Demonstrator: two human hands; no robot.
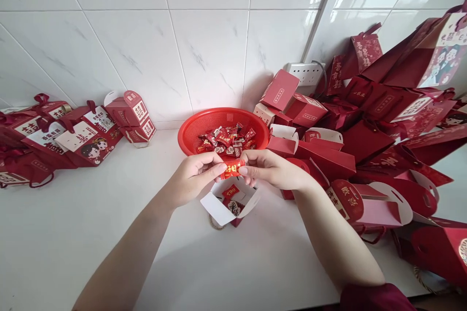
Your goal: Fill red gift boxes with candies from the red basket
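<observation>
A small red candy packet with gold print (232,169) is pinched at its two ends, by my left hand (195,177) on one side and my right hand (272,169) on the other. Beneath the hands stands an open gift box with white inner flaps (218,208), holding a few red wrapped pieces (233,206). Just behind my hands, a red plastic basket (191,131) contains several wrapped candies (226,138). The fingers partly cover the box's back edge and the basket's front rim.
Closed red gift boxes (91,138) stand at the left on the white table (91,214). Many red boxes and bags (365,143) are piled at the right, close to my right forearm. A white power strip (304,74) rests against the tiled wall (215,58).
</observation>
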